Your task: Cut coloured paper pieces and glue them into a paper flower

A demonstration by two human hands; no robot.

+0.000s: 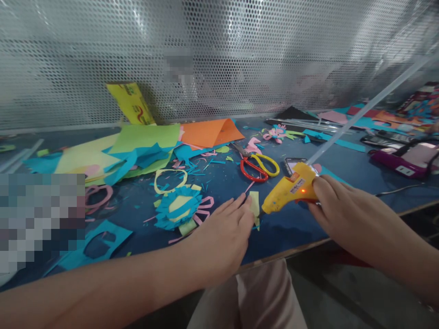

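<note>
My right hand [332,198] is closed round the handle of a yellow hot glue gun [288,189] with a small orange light lit on its side. A long clear glue stick [360,116] sticks up from its back. The nozzle points left and down at a small pale green paper piece [254,205]; whether it touches cannot be made out. My left hand [228,228] rests low on the table, fingertips pressed together along the left edge of that paper. Left of this hand lies a blue fringed paper flower [179,207] with a pale centre and pink loops.
Red-and-yellow-handled scissors [257,167] lie beyond my hands, with a phone [297,164] behind the glue gun. Coloured paper sheets [147,137] and scraps cover the back left. A purple device [399,164] sits at the right. A perforated metal panel [219,59] stands behind the table.
</note>
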